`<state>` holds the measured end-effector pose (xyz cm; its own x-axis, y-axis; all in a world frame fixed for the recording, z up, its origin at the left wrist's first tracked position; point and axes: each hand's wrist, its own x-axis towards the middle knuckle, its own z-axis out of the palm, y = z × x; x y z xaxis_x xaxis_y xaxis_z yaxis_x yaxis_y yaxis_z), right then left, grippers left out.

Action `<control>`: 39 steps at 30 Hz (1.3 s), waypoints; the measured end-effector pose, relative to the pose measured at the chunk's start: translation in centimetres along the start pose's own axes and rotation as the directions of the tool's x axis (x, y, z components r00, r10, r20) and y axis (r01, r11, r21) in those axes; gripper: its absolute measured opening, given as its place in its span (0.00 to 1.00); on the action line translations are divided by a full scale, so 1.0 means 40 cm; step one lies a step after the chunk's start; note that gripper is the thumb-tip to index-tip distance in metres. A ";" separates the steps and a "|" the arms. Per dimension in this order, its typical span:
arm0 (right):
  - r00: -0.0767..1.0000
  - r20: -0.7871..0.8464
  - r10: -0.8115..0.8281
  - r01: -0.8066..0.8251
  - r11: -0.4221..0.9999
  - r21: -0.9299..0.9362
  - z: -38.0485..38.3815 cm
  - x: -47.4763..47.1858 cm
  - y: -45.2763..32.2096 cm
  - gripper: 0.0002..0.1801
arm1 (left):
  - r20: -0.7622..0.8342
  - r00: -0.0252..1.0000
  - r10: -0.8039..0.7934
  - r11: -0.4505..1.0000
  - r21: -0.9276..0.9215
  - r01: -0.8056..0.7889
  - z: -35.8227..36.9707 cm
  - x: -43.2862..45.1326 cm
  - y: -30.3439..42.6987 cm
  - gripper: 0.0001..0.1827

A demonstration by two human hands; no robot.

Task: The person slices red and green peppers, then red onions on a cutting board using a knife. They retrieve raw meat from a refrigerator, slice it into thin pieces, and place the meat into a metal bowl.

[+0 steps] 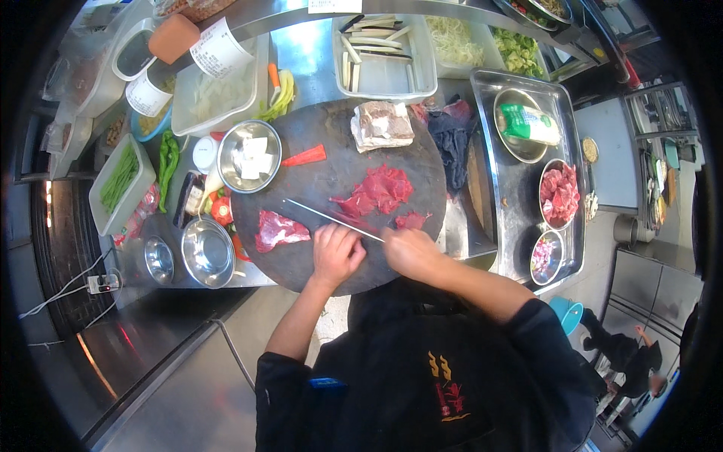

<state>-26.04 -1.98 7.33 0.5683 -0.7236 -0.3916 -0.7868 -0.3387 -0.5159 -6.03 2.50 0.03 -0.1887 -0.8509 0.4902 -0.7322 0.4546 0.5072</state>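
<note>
My right hand (411,253) is closed around the handle of a kitchen knife (333,220), whose blade points left over the round dark chopping board (339,152). Beside the blade, my left hand (338,251) rests with curled fingers; whether meat lies under it is hidden. A chunk of raw red meat (280,230) lies left of that hand. Beyond the knife are thin slices of red meat (384,189), with a smaller pile (412,220) nearer my right hand. A block of brown and white meat (382,125) sits at the board's far edge, and a red pepper piece (305,155) lies far left.
A steel bowl of white blocks (249,157) overlaps the board's left edge. Empty steel bowls (208,252) stand nearer. At right, a metal tray (511,212) holds bowls of meat and chopped onion. Plastic tubs (386,85) line the back. A dark cloth (449,144) lies beside the board. Another person (624,350) is far right.
</note>
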 end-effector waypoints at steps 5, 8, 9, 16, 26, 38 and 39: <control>0.995 0.016 0.094 -0.095 0.995 0.030 0.002 -0.138 0.105 0.08 | -0.004 0.999 -0.047 0.999 -0.003 0.047 0.005 0.003 0.006 0.16; 0.998 -0.014 0.064 -0.064 0.998 0.010 -0.024 -0.163 0.095 0.07 | -0.047 0.999 -0.012 1.000 0.006 0.013 0.012 -0.002 0.001 0.15; 0.999 0.003 0.039 -0.039 0.999 0.003 -0.039 -0.171 0.083 0.07 | -0.035 0.999 -0.019 1.000 0.001 0.019 0.014 -0.005 -0.002 0.15; 0.998 0.003 -0.055 0.055 0.998 0.004 -0.049 0.000 -0.037 0.08 | -0.005 1.000 -0.016 1.000 0.003 0.016 0.013 -0.014 -0.011 0.16; 0.998 -0.012 0.064 -0.064 0.998 0.022 -0.012 -0.144 0.105 0.08 | 0.004 0.998 -0.069 0.998 0.001 0.069 -0.001 -0.003 0.009 0.17; 0.997 0.011 -0.072 0.072 0.997 -0.031 -0.035 0.049 -0.061 0.09 | -0.013 0.998 -0.062 0.997 0.037 0.062 0.007 -0.019 -0.010 0.15; 0.990 -0.055 -0.132 0.131 0.991 -0.019 -0.021 0.067 -0.062 0.10 | -0.014 0.997 -0.082 0.996 0.041 0.082 0.005 -0.018 -0.010 0.15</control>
<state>-22.76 -3.60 8.19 0.6527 -0.7048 -0.2777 -0.7103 -0.4419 -0.5479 -5.74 2.87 -0.67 -0.1192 -0.8814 0.4570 -0.7712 0.3721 0.5165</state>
